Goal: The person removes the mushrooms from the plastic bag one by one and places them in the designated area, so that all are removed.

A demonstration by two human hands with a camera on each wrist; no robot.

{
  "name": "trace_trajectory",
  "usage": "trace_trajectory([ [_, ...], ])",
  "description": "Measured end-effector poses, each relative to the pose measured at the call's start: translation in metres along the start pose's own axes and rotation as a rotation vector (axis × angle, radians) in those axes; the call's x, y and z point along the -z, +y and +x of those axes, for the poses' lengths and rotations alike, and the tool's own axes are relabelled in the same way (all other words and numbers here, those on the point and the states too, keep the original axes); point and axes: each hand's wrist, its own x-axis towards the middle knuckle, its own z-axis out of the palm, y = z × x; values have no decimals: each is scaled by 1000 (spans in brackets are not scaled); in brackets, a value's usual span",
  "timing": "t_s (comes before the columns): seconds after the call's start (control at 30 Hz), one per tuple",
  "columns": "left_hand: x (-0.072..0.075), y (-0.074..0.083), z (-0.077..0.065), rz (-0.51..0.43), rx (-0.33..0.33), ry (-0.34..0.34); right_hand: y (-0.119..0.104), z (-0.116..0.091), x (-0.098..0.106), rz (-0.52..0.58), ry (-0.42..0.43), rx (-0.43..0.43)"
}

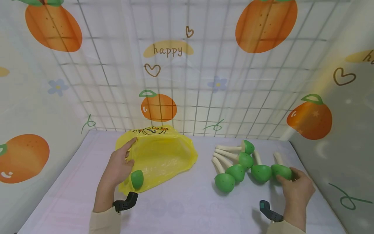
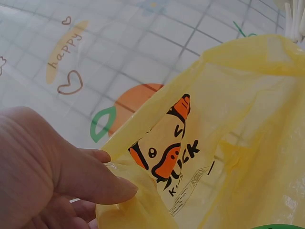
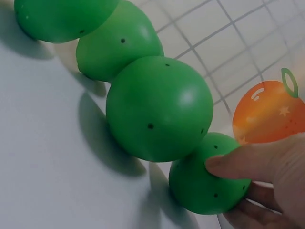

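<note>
My left hand (image 1: 116,167) pinches the edge of a yellow plastic bag (image 1: 166,156) between thumb and fingers. A duck face and lettering are printed on the bag, clearest in the left wrist view. One green mushroom cap (image 1: 137,179) shows at the bag's near left part; its stem is hidden, and I cannot tell how far inside it lies. Over on the right, my right hand (image 1: 299,189) grips a toy mushroom (image 1: 281,171) by its green cap, thumb on the near side. This mushroom's white stem points away, and its cap touches a neighbouring mushroom (image 1: 261,173).
More green-capped mushrooms (image 1: 225,182) with white stems lie in a cluster right of centre. A pale cloth covers the table (image 1: 181,211). Behind it stands a wire grid under a printed sheet (image 1: 198,97), and similar sheets hang at both sides.
</note>
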Motion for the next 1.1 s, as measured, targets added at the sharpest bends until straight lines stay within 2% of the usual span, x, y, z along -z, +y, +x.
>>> trace_trajectory([
  [0.43,1,1,-1,3,-3,-2,3,4,0,-64,-45,82],
  [0.77,3,1,0,20,-17,-4,-4,2,0,-42,-61,18],
  [1.1,2,0,-1,11,-7,1,-12,-2,1,4,-38,2],
])
